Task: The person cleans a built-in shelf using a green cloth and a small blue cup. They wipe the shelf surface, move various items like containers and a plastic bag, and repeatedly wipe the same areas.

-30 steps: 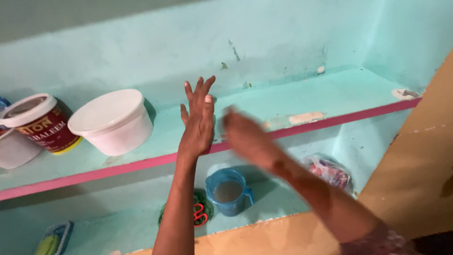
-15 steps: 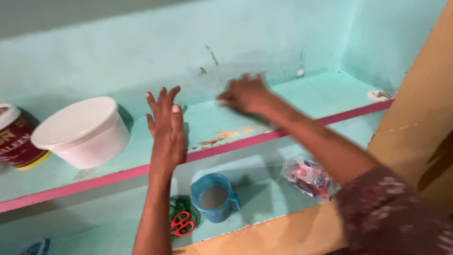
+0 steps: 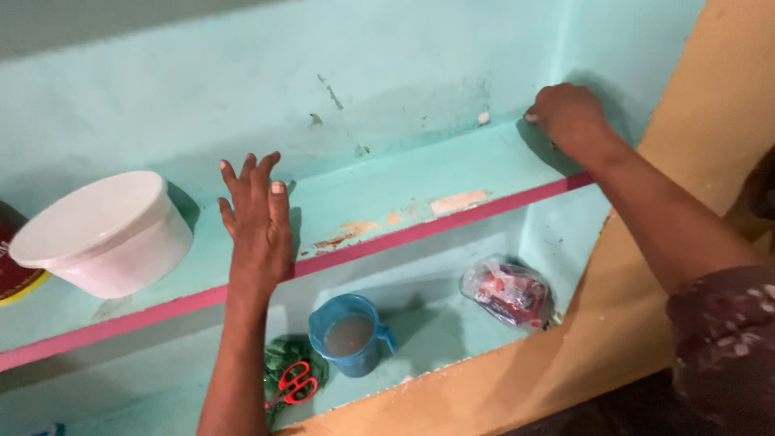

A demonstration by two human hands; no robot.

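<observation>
right hand now at shelf corner – left hand stays flat

Upper shelf lies open between the hands — only the white tub blocks its left end.

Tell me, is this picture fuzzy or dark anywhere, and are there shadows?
In the head view, most looks fairly sharp; the right hand in the shelf corner is slightly soft. The left hand casts a dark shadow on the turquoise shelf, and the white tub shadows the wall behind it. The lower right, by the patterned sleeve, is dim. No glare shows.
</observation>
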